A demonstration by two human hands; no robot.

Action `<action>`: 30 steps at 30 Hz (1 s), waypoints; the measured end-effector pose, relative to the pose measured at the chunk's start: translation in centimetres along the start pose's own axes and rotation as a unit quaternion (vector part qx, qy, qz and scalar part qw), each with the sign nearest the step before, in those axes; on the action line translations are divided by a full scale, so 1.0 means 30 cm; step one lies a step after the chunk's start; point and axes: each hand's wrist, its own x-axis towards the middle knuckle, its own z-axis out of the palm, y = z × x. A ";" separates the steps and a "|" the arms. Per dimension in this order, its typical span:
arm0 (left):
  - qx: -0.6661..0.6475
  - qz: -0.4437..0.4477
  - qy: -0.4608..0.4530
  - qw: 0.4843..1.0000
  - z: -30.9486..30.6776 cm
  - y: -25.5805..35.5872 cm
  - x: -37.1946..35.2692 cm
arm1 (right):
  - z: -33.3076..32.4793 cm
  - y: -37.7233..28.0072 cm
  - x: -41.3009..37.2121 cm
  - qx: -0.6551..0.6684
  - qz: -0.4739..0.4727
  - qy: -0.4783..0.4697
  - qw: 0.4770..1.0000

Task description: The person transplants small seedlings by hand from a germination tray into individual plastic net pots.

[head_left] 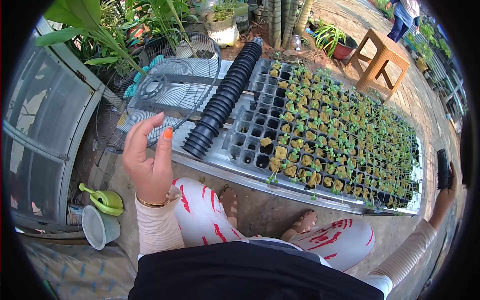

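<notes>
My left hand is raised before the bench, its thumb and forefinger apart and nothing between them. Far out to the right, my right hand grips a black plastic pot, seen edge-on near the border of the view. A long stack of nested black pots lies slanted across the metal bench. Beside it are black seedling trays full of small green seedlings in brownish plugs. Several cells at the trays' left end hold no plug, and one loose plug rests on top there.
A round wire fan guard sits at the bench's left end. Behind stand a woven stool and potted plants. A green watering can and a pale bucket are on the ground, lower left. Another person is at the top right.
</notes>
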 end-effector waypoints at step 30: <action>-0.432 0.088 -0.346 0.828 -0.075 -0.047 -0.042 | 0.685 -1.368 -0.386 0.161 -0.517 -0.378 0.751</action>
